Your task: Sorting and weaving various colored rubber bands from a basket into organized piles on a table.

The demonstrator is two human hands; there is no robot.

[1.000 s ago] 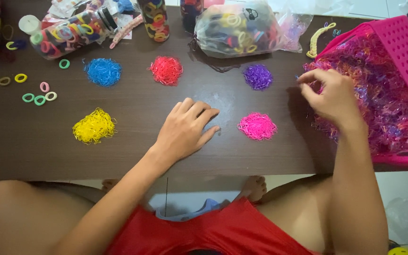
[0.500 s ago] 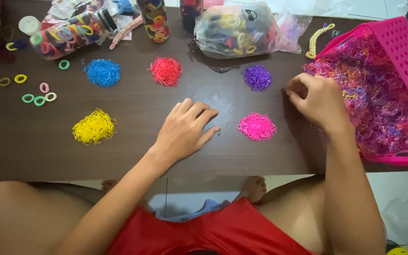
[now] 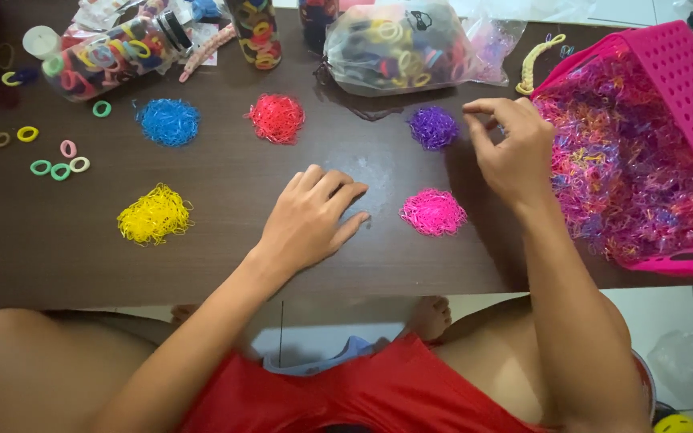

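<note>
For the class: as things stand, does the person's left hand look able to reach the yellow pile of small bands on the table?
Probably yes. The left hand rests flat on the dark table, and the yellow pile lies to its left at about the same depth. Only bare tabletop shows between them, with nothing in the way.

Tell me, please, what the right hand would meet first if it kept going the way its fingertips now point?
Probably the purple pile of small elastic bands: the right hand points its pinched fingertips left toward it, though its height above the table is unclear.
</note>
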